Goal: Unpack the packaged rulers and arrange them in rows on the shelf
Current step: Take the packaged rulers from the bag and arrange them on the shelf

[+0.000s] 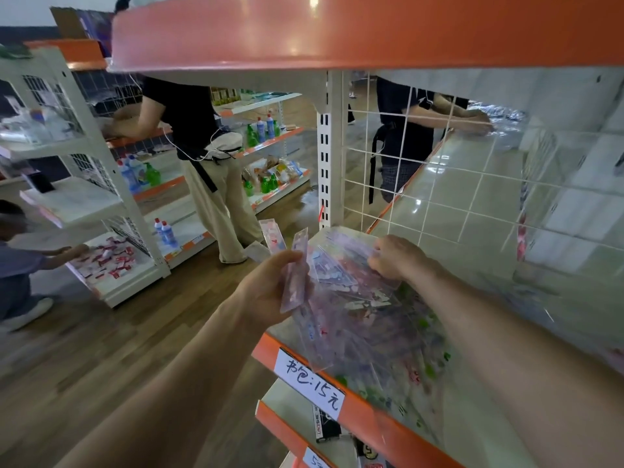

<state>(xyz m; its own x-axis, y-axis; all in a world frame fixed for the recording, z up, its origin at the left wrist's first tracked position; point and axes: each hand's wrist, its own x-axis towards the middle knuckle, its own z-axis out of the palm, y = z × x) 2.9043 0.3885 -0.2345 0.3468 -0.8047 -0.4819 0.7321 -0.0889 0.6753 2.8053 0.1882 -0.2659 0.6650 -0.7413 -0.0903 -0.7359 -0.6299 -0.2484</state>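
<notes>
Head view: left hand (270,285) grips ruler pack (297,270), held up just beside shelf (368,422) front. Right hand (395,258) curled, pinches top of ruler pile (358,319) on shelf. Pile messy, not in rows yet, sticks out over edge nr price tag (309,383). Risk: slick packs slide off if right hand tugs.

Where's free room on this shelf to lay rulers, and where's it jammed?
Free: the strip of shelf between the right hand and the wire grid, though it is blurred. Crowded: the packet pile, from the front edge up to that hand, which grips it. The left hand holds a packaged ruler off the edge.
</notes>
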